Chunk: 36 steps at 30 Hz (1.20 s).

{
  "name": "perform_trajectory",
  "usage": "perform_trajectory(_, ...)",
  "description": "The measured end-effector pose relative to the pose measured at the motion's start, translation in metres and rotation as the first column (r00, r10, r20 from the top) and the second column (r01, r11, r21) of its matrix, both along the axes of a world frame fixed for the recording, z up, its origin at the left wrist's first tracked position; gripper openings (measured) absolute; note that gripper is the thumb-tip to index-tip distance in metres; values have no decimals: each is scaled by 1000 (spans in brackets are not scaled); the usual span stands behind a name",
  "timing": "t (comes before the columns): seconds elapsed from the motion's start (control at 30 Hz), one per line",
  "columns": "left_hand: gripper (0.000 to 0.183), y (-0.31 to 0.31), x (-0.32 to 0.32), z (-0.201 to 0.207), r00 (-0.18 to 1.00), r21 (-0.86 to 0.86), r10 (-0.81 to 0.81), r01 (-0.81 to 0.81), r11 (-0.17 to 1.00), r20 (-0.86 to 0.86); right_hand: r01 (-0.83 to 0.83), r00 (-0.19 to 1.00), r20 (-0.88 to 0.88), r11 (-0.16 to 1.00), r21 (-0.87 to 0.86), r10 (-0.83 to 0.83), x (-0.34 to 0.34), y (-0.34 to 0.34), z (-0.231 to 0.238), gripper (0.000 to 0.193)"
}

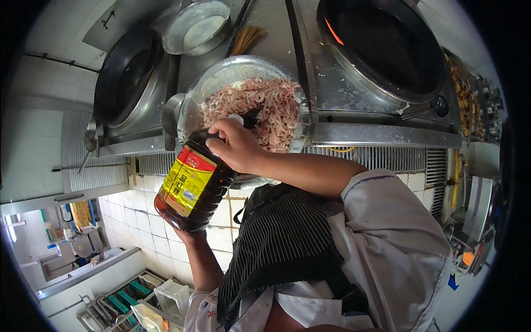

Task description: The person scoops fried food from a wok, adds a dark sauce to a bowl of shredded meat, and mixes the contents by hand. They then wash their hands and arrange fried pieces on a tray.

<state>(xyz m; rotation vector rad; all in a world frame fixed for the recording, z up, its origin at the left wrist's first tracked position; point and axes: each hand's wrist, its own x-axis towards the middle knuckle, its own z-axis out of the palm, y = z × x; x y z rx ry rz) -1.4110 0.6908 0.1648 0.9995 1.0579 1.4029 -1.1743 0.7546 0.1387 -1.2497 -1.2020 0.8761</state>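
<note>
I hold a big plastic jug of dark sauce point(194, 180) with a yellow and red label, tilted with its mouth over a large metal bowl point(213, 77). My right hand point(238, 145) is wrapped round the jug near its neck. Underneath, my left hand point(191, 235) supports the base, its fingers mostly hidden behind the jug. Raw meat strips point(279, 105) fill much of the bowl, pale pink and dusted or smeared with white. A dark wet patch point(251, 118) of sauce lies on the meat just beyond the jug's mouth.
Black woks stand left point(124, 83) and right point(387, 50) on the steel stove. Behind the bowl are a metal basin point(197, 27) with whitish contents and a bamboo brush point(247, 40). A ladle point(90, 135) hangs at the left wok. Crates point(130, 299) stand low at the left.
</note>
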Motion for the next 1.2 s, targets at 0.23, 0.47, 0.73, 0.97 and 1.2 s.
perform_trajectory(0.23,73,-31,37,7,997,-20,54,-55,998,-57,-75,997,13,997,-5,75,28,-12,-2,29)
perform_trajectory(0.47,68,-71,39,0,997,-67,81,-81,994,0,-188,982,5,982,-11,188,32,-36,2,32)
perform_trajectory(0.73,84,-105,24,-22,945,85,102,-80,993,-311,-220,972,75,974,-54,224,10,-58,1,33)
perform_trajectory(0.97,74,-125,4,-47,999,52,42,-43,998,12,-250,942,235,968,13,240,-22,-68,50,29)
perform_trajectory(1.2,67,-110,10,-36,798,-150,-229,368,918,558,-281,957,68,958,-52,284,-28,-93,118,23)
